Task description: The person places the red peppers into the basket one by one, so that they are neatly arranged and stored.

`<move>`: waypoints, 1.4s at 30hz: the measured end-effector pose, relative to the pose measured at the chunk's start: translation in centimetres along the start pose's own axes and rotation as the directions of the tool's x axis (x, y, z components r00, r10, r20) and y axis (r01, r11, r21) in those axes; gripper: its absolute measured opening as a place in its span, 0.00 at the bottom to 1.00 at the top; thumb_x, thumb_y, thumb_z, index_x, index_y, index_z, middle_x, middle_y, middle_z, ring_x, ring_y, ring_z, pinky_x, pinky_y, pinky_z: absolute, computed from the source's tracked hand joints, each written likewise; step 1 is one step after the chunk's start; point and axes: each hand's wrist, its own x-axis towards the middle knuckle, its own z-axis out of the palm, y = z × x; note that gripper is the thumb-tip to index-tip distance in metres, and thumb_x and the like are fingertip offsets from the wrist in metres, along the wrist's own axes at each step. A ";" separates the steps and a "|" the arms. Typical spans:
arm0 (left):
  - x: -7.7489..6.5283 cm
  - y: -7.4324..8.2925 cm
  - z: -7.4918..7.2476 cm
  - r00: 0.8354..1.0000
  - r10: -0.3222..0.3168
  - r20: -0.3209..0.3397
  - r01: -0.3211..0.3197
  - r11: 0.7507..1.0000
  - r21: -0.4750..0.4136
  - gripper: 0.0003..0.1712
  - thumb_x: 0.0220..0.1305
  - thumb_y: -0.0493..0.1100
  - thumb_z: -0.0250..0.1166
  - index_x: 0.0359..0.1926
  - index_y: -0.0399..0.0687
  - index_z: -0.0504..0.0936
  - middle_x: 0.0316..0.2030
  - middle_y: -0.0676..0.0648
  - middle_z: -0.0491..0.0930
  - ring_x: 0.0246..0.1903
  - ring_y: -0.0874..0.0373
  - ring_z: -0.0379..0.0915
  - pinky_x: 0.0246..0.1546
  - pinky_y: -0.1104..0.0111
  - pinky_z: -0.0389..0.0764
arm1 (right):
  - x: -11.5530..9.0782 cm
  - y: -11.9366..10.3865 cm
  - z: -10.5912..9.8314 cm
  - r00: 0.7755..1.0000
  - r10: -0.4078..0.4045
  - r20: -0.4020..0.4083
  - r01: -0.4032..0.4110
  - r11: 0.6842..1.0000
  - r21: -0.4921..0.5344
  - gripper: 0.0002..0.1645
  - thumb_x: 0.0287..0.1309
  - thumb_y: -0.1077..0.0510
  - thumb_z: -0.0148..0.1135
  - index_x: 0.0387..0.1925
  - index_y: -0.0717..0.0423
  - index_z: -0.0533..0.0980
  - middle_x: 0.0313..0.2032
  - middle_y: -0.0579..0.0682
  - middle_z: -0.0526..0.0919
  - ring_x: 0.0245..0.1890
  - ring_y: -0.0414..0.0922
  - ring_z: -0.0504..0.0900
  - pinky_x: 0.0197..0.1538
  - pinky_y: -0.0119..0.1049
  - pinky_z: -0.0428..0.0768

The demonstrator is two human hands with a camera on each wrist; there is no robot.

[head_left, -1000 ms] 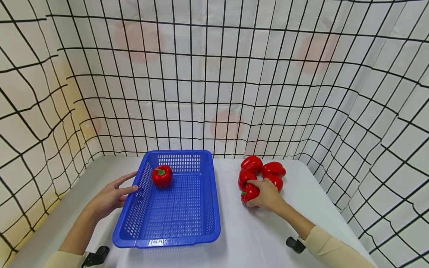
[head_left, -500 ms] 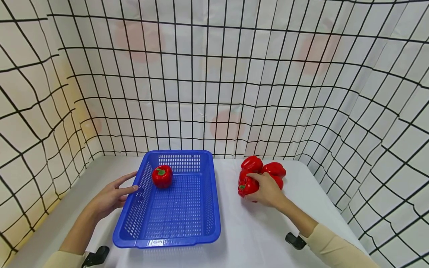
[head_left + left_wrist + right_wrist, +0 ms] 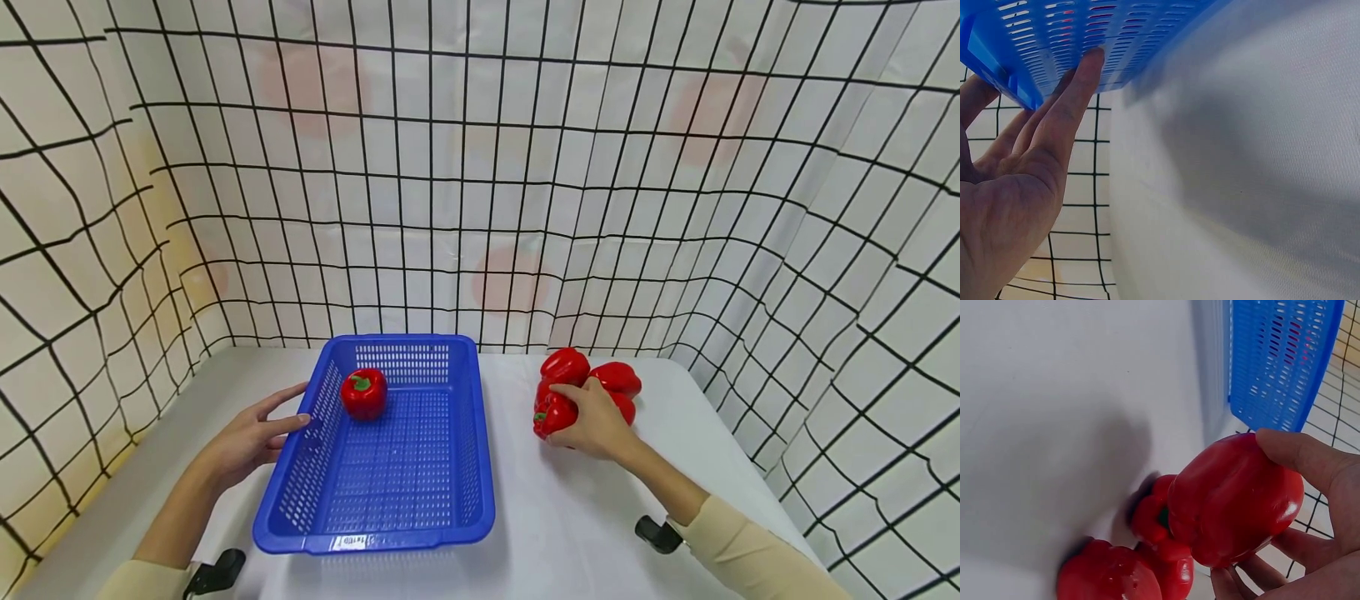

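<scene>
My right hand (image 3: 597, 423) grips a red bell pepper (image 3: 557, 414) between thumb and fingers, its green stem end facing left. In the right wrist view this bell pepper (image 3: 1235, 500) is held over the others lying on the table. Several more red bell peppers (image 3: 565, 367) lie close around and behind the hand, one partly covered by it. On the left stands a blue plastic basket (image 3: 486, 467) with one bell pepper (image 3: 364, 394) inside, stem up. My left hand (image 3: 243, 442) is at its left side, and its extended fingers touch the slotted outer wall (image 3: 1129, 25).
A white cloth (image 3: 540, 533) covers the table. Black wire grid (image 3: 495, 179) over white sheeting walls in the back and both sides. The basket's raised rim (image 3: 375, 543) faces me at the front. Each sleeve carries a black wrist device (image 3: 658, 534).
My right hand has lifted the bell pepper and drawn it slightly up and left from where it lay. The left hand and the basket stay in place.
</scene>
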 end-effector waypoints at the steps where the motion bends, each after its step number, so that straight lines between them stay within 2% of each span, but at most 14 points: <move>1: 0.0 0.0 0.0 1.000 0.001 -0.001 -0.001 1.000 0.002 0.49 0.72 0.52 0.63 0.82 0.53 0.44 0.62 0.27 0.76 0.46 0.41 0.87 0.46 0.55 0.88 | 0.0 -0.1 -0.1 1.000 0.000 -0.001 0.000 1.000 0.001 0.49 0.36 0.57 0.84 0.65 0.56 0.75 0.52 0.64 0.74 0.57 0.61 0.73 0.44 0.52 0.88; 7: 0.0 0.2 0.0 1.000 0.006 0.009 -0.006 1.000 -0.003 0.48 0.72 0.51 0.62 0.82 0.52 0.44 0.59 0.29 0.78 0.45 0.41 0.88 0.45 0.56 0.88 | 0.5 -0.7 -0.7 1.000 -0.004 -0.016 0.004 1.000 0.017 0.49 0.38 0.55 0.83 0.66 0.55 0.74 0.53 0.64 0.74 0.58 0.62 0.73 0.46 0.54 0.87; 15: -0.1 0.1 -0.1 1.000 -0.001 0.008 0.001 1.000 -0.007 0.48 0.73 0.50 0.62 0.82 0.52 0.45 0.59 0.29 0.79 0.44 0.42 0.88 0.45 0.57 0.88 | 1.4 -2.2 -1.4 0.999 -0.027 -0.029 0.029 0.999 0.043 0.49 0.40 0.55 0.82 0.67 0.52 0.73 0.61 0.65 0.71 0.63 0.63 0.70 0.49 0.58 0.86; 27: -0.1 0.1 0.2 1.000 0.003 -0.009 -0.003 1.000 0.002 0.49 0.71 0.52 0.64 0.82 0.54 0.45 0.62 0.28 0.76 0.46 0.40 0.87 0.46 0.55 0.88 | 2.9 -5.1 -1.7 0.998 -0.052 -0.048 0.055 0.996 0.074 0.51 0.41 0.54 0.82 0.70 0.49 0.71 0.62 0.63 0.73 0.63 0.61 0.72 0.49 0.56 0.87; 35: -0.1 0.0 0.1 1.000 0.005 -0.003 -0.005 1.000 0.001 0.48 0.72 0.52 0.63 0.82 0.53 0.45 0.61 0.28 0.76 0.47 0.41 0.87 0.46 0.55 0.88 | 3.8 -7.0 -1.7 0.996 -0.056 -0.070 0.060 0.996 0.060 0.51 0.43 0.51 0.81 0.71 0.46 0.70 0.60 0.61 0.75 0.62 0.60 0.74 0.50 0.55 0.87; 42: -0.1 0.1 0.1 1.000 0.003 0.004 -0.003 1.000 -0.003 0.48 0.72 0.51 0.63 0.82 0.53 0.45 0.62 0.27 0.76 0.46 0.41 0.87 0.46 0.56 0.88 | 4.6 -8.6 -1.7 0.991 -0.105 -0.081 0.116 0.983 0.144 0.51 0.46 0.53 0.81 0.72 0.49 0.68 0.61 0.59 0.78 0.60 0.58 0.78 0.51 0.51 0.87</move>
